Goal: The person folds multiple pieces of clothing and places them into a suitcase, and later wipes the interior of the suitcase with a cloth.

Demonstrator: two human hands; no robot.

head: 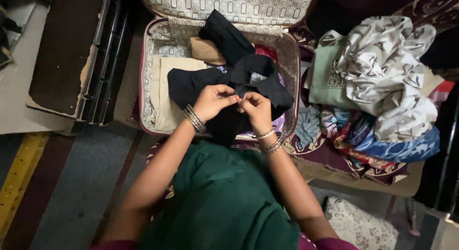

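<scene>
**Pinching a black garment over the open suitcase**

Holding the cloth up close, both hands meet at the near edge of the suitcase, fingertips almost touching. The left hand and the right hand are each closed in a pinch on a small fold of the black garment, so the cloth hangs from the two grips and drapes down over the near rim toward the green lap. Gripping it at one spot, rather than by the corners, looks like a way to work on a knot or fastening there, though the exact detail is too small to tell. Metal bangles sit on both wrists.

Beyond the hands, the rest of the black garment spreads across the middle of the case, lying on top of folded beige cloth packed flat against the left wall. The patterned lid stands open at the far edge.

To the right, beside the case, a loose heap of printed clothes is piled up.
</scene>
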